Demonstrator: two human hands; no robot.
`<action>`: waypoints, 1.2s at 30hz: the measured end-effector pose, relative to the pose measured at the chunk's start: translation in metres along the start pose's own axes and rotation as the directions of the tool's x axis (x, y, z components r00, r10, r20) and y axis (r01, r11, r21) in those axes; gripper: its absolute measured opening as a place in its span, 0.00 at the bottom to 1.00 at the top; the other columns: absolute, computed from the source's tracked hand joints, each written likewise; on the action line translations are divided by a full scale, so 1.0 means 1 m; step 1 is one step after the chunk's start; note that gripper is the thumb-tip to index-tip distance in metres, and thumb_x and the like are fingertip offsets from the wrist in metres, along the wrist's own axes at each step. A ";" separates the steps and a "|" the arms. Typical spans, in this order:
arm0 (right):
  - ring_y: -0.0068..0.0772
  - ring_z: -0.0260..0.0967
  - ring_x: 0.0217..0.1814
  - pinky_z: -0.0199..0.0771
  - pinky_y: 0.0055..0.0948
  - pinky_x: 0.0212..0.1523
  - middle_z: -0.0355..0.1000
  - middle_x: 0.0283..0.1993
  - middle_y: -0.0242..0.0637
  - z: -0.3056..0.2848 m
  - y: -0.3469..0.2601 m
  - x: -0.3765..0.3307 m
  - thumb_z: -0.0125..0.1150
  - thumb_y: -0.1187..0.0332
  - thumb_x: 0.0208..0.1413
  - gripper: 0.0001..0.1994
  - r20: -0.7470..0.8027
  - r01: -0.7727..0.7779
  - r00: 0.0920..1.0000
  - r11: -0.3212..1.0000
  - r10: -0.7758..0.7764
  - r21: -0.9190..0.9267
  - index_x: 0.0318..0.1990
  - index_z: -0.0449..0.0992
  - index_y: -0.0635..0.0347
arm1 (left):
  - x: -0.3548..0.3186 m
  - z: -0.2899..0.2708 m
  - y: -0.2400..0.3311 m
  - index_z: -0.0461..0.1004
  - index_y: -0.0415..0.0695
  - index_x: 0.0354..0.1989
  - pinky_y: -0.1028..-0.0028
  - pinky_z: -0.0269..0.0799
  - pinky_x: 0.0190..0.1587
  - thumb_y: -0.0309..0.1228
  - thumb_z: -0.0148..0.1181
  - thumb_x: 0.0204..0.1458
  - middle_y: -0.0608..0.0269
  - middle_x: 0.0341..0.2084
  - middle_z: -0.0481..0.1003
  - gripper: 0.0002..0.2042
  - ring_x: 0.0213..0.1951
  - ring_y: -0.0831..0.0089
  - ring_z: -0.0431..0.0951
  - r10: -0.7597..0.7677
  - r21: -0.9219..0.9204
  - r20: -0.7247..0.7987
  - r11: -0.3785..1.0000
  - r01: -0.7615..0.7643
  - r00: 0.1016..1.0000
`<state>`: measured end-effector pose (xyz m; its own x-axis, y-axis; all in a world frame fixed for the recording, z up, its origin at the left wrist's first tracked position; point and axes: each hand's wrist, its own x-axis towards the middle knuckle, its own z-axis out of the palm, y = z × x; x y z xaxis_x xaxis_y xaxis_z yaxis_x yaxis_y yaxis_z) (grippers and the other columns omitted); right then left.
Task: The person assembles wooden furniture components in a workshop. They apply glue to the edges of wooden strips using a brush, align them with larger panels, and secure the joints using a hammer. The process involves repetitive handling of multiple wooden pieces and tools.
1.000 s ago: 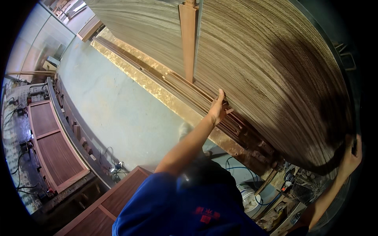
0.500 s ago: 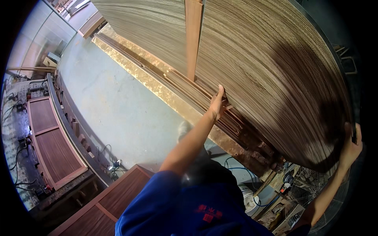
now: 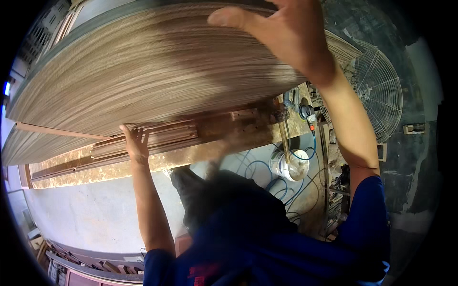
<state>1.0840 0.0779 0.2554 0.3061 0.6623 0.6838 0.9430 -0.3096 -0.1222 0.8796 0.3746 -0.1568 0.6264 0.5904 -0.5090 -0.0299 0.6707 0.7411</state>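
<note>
A large wood-grain panel (image 3: 167,66) stands tilted across the upper part of the view. My left hand (image 3: 137,144) is at its lower edge, fingers apart, just by several narrow wood strips (image 3: 171,135) lying on the bench below; whether it presses on the panel I cannot tell. My right hand (image 3: 298,43) is raised close in front of the panel's upper right part. Its thumb sticks out to the left, while the other fingers are mostly cut off by the top rim. A slim wooden strip (image 3: 62,130) lies against the panel, left of my left hand.
The panel is above a worn, stained bench (image 3: 109,169). A white bucket (image 3: 296,168) and blue hose (image 3: 257,163) are on the floor below me. To the right are a wire fan guard (image 3: 381,90) and an air tool (image 3: 307,112). Wood blocks (image 3: 112,268) lie at lower left.
My view has swung round to the right. My right hand has left the panel's right edge and come up in front of its face. My left hand stays near the panel's lower edge.
</note>
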 end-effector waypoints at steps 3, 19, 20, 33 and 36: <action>0.23 0.66 0.15 0.62 0.28 0.17 0.76 0.19 0.32 0.009 0.007 -0.010 0.78 0.49 0.55 0.21 0.032 -0.037 0.999 0.996 0.040 -0.082 0.28 0.85 0.59 | 0.005 0.002 -0.001 0.38 0.33 0.79 0.48 0.62 0.75 0.71 0.59 0.54 0.36 0.78 0.45 0.62 0.78 0.44 0.50 0.027 -0.007 -0.012 1.000 -0.027 1.000; 0.30 0.71 0.17 0.69 0.33 0.19 0.73 0.16 0.37 0.029 0.017 -0.031 0.74 0.43 0.56 0.26 -0.052 0.033 0.998 0.999 -0.034 -0.017 0.25 0.79 0.60 | -0.026 0.016 0.030 0.42 0.27 0.77 0.54 0.65 0.75 0.62 0.62 0.60 0.33 0.75 0.51 0.56 0.75 0.44 0.58 0.134 0.021 -0.079 0.991 -0.133 0.988; 0.30 0.70 0.16 0.69 0.34 0.19 0.73 0.16 0.36 0.030 0.020 -0.029 0.72 0.42 0.57 0.27 -0.049 0.060 0.997 0.996 -0.063 -0.061 0.26 0.79 0.60 | -0.038 0.025 0.044 0.48 0.27 0.75 0.56 0.68 0.73 0.57 0.62 0.62 0.34 0.73 0.55 0.50 0.73 0.45 0.62 0.324 0.209 -0.123 0.932 -0.295 0.938; 0.42 0.77 0.59 0.69 0.46 0.70 0.80 0.51 0.45 -0.005 0.003 -0.052 0.63 0.56 0.69 0.20 0.456 -0.412 0.817 0.911 0.352 0.035 0.58 0.77 0.61 | -0.155 0.195 0.257 0.81 0.40 0.38 0.66 0.67 0.31 0.58 0.68 0.57 0.65 0.24 0.76 0.28 0.26 0.70 0.72 0.435 0.414 0.897 -0.754 -0.510 0.084; 0.42 0.73 0.67 0.73 0.39 0.66 0.76 0.64 0.47 -0.030 0.018 -0.066 0.64 0.50 0.68 0.29 0.349 -0.203 0.896 0.951 0.276 -0.233 0.67 0.73 0.61 | -0.169 0.200 0.252 0.75 0.39 0.33 0.61 0.69 0.36 0.63 0.65 0.54 0.55 0.24 0.74 0.32 0.30 0.59 0.75 0.444 0.448 0.886 -0.743 -0.497 0.134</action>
<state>1.0773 0.0079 0.2301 0.5802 0.7457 0.3276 0.8044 -0.5877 -0.0871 0.9219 0.3541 0.2040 0.7610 -0.0210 0.6485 0.0595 -0.9930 -0.1020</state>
